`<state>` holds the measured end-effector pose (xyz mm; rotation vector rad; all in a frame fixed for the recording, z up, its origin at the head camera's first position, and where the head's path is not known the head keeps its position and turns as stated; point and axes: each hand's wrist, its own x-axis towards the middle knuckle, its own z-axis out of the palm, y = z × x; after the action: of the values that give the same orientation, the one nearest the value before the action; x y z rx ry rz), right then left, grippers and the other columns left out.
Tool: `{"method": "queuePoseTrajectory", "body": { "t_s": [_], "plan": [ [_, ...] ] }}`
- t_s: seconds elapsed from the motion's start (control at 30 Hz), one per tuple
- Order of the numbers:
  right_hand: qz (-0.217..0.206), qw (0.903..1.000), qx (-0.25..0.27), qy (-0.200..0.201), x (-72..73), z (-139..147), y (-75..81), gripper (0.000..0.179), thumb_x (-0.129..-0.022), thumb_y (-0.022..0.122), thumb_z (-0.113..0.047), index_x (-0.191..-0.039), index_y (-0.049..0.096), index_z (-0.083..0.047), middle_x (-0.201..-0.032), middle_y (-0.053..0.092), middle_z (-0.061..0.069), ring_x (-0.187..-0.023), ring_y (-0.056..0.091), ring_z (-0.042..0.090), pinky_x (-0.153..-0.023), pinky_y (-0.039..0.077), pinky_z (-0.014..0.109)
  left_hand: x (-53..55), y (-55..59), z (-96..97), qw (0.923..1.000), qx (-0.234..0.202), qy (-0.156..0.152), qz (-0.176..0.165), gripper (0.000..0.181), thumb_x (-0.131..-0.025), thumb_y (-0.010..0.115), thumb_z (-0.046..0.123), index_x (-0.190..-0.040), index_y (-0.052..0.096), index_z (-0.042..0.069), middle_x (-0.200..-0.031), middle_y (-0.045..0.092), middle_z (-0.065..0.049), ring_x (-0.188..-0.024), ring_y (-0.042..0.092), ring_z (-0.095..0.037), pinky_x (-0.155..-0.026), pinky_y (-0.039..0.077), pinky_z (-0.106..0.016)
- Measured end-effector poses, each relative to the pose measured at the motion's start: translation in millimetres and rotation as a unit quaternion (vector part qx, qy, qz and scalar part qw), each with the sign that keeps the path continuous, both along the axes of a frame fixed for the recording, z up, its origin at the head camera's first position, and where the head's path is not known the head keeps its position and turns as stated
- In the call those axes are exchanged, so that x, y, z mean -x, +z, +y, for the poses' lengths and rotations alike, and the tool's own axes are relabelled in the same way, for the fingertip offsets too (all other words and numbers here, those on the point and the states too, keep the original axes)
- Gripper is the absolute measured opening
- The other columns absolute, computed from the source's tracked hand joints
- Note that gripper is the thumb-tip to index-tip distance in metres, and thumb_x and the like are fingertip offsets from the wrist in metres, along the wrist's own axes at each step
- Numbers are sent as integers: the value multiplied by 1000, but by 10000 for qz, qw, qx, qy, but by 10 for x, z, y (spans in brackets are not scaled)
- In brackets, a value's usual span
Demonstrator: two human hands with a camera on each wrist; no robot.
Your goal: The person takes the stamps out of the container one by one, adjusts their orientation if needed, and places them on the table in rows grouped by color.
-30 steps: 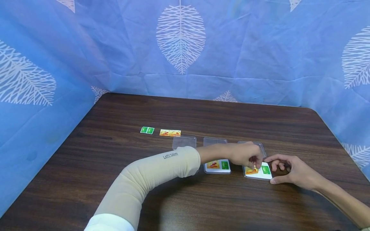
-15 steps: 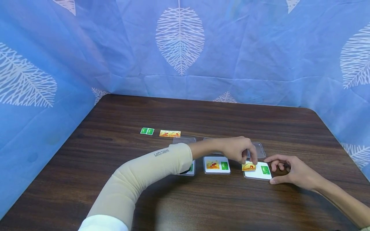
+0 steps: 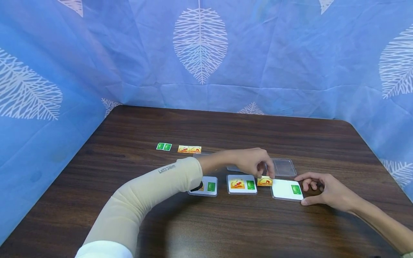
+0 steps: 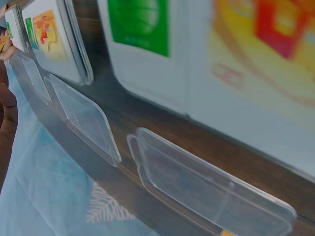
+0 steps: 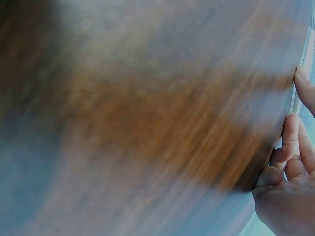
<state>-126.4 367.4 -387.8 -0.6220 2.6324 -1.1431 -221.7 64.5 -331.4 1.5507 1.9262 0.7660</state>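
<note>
In the head view my left hand [image 3: 253, 162] pinches a yellow-orange stamp [image 3: 265, 181] just above the table, between the middle and right cases. My right hand [image 3: 317, 188] holds the right-hand clear plastic case [image 3: 284, 190] by its right side, thumb at the near corner and index finger at the far one. That case has a white insert with a green stamp [image 3: 296, 189] on its right. In the middle case [image 3: 242, 191], a yellow stamp [image 3: 237, 184] and a green stamp [image 3: 250, 185] lie side by side. The left case [image 3: 202, 192] is partly covered by my left wrist.
Clear lids [image 3: 284, 167] lie behind the cases, some partly hidden by my left arm. Farther left on the dark wood table [image 3: 226, 229] are a pair of green stamps [image 3: 164, 146] and a yellow pair [image 3: 189, 149]. A blue leaf-patterned cloth [image 3: 251, 53] hangs around the table.
My left hand has lifted the yellow stamp off the right case and moved it left, past that case's edge. My right hand stays at the case.
</note>
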Motion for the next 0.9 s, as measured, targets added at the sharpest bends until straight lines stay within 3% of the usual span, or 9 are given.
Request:
{"method": "queuePoseTrajectory", "body": {
  "t_s": [0.9],
  "plan": [
    [-6,9999,93,45,-1,-1,11,55,-77,88,-1,-126,63,4,-83,48,3,-72,38,19,-59,29,29,76,36,-500,9984,-28,395,-406,25,-91,64,-15,-112,73,-6,-97,69,-10,-82,62,-10,-79,53,-24]
  ]
}}
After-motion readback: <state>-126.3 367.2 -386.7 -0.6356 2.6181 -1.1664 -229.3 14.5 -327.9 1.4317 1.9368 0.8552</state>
